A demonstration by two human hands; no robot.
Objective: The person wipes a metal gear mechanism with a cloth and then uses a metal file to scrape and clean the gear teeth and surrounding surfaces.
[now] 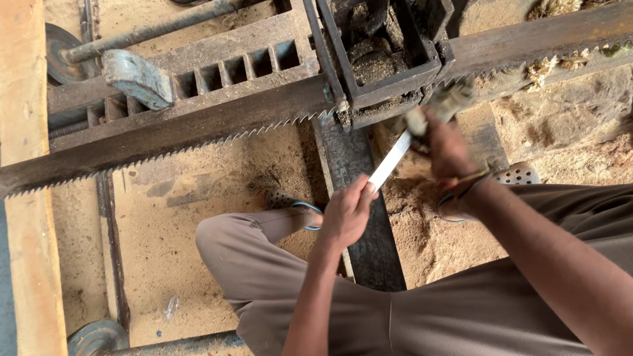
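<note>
sawdust-strewn floor (198,171) below: both hands, left hand (346,214) and right hand (448,155), clenched on a flat file (390,160) at centre, beside the toothed saw blade (165,142).

A toothed saw blade (198,135) runs across the scene from lower left to upper right, through a metal frame (376,72) at centre. Below the frame, a file (390,160) is held between the left hand (346,214) and the right hand (448,155). A wooden plank (23,198) lies along the left edge, sawdust-covered floor (178,217) beneath.
</note>
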